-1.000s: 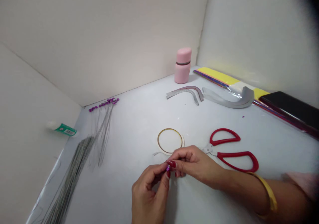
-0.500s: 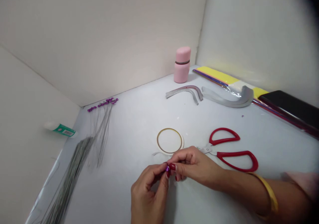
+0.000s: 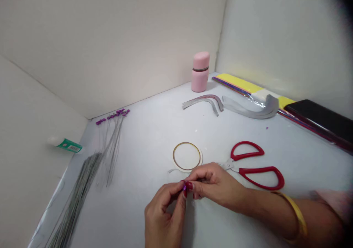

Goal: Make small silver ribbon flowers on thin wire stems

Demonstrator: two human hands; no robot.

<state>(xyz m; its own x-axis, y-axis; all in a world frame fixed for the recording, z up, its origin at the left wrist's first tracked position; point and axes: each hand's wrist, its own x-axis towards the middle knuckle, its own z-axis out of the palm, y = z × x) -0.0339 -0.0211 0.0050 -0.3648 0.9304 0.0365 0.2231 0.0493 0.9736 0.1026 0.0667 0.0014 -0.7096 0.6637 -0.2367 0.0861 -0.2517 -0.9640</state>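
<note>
Between my fingertips is a tiny shiny purple piece, mostly hidden by the fingers; its exact kind cannot be made out. My left hand pinches it between thumb and forefinger. From the right, my right hand meets it with thumb and forefinger pressed together at the same piece. Just beyond the hands lies a roll of narrow tape with a gold inner ring and a loose end. Scissors with red handles lie behind my right hand, their blades partly covered by it.
At left lie a bundle of thin grey wires and several purple-tipped wires. A green-and-white tube is by the left wall. Toward the back are a pink bottle, curved silvery strips, coloured sheets and a black phone-like object.
Both hands stay joined at the purple piece; my right thumb has shifted slightly left over it, covering more of it. The whole view has drifted slightly.
</note>
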